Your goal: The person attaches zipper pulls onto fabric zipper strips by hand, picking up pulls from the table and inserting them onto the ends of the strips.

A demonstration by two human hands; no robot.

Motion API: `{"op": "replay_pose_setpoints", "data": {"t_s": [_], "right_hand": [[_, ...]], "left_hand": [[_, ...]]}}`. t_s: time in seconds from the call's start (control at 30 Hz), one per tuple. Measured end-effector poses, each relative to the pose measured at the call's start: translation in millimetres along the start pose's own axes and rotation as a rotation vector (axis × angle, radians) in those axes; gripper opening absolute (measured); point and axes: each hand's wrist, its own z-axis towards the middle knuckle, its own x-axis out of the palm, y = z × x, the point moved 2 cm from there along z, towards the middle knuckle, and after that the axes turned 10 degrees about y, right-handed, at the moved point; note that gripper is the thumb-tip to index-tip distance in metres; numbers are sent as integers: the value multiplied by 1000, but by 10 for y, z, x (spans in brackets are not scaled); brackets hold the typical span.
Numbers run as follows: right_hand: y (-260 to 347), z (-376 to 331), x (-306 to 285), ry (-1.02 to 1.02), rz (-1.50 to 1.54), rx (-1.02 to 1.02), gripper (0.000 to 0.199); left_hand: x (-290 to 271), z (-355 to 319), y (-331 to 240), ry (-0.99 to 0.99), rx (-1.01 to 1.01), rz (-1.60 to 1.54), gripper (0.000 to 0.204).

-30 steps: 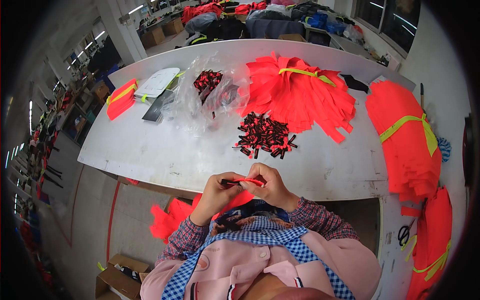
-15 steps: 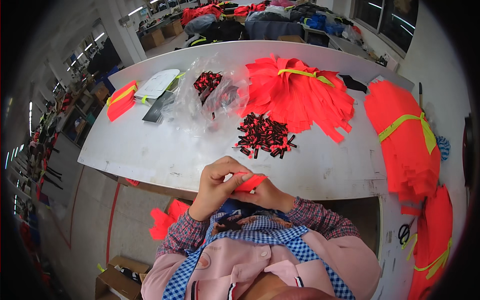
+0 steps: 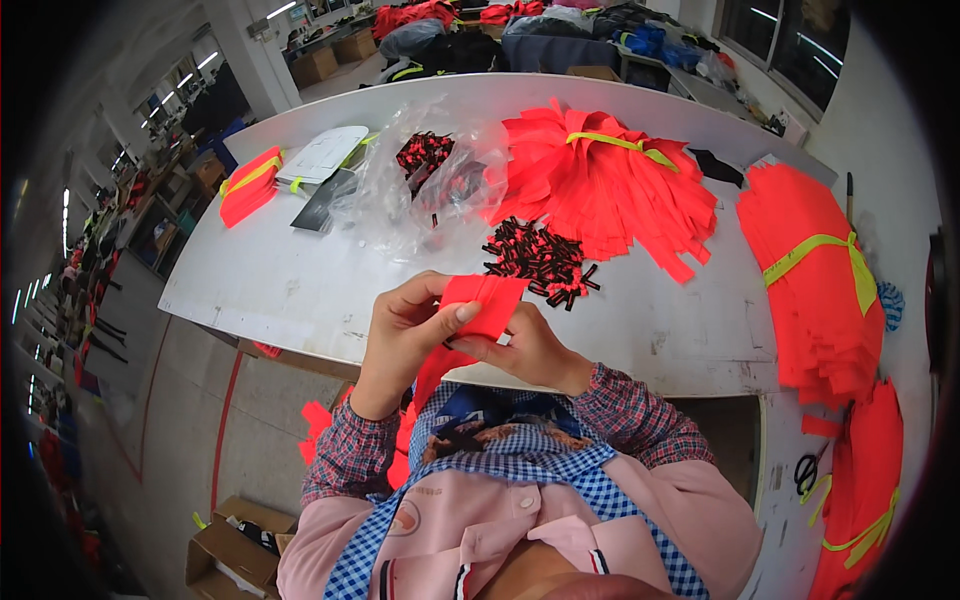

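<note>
Thing: a flat strip of bright orange-red fabric (image 3: pixel 487 303), held up at chest height over the near edge of the white desk (image 3: pixel 300 290).
Handling: it looks light, thin and limp; best pinched at an edge or end.
Left hand (image 3: pixel 405 335): grip closed on the strip, thumb pressed on its face.
Right hand (image 3: pixel 525 350): holds the strip from below.
Nearby: a heap of small black-and-red pieces (image 3: pixel 540 258); behind it a tied bundle of orange-red strips (image 3: pixel 600 180) and a clear plastic bag (image 3: pixel 420 185).

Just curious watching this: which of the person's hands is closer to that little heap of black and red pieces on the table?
The right hand. It sits just below the heap of black and red pieces, while the left hand is farther off, down and to its left.
</note>
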Motion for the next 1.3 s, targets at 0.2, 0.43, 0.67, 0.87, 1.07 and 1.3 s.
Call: {"op": "replay_pose_setpoints", "data": {"t_s": [0.2,0.43,0.67,0.87,1.07,1.3], "right_hand": [[-10,-104,-168,-168,125,8,25],[4,-175,-91,-196,73,35,24],[2,-240,-78,-298,277,94,26],[91,-148,-153,-115,-25,5,26],[137,-30,21,-57,-52,-3,25],[-461,-435,609,319,-34,120,37]], "left_hand": [[-36,-97,257,111,0,-50,24],[-36,-73,358,199,-87,-53,28],[48,-125,442,203,-28,39,30],[-87,-53,141,195,-44,-250,34],[-3,-10,-98,-37,186,275,6],[-693,71,-842,-645,670,-3,16]]}}
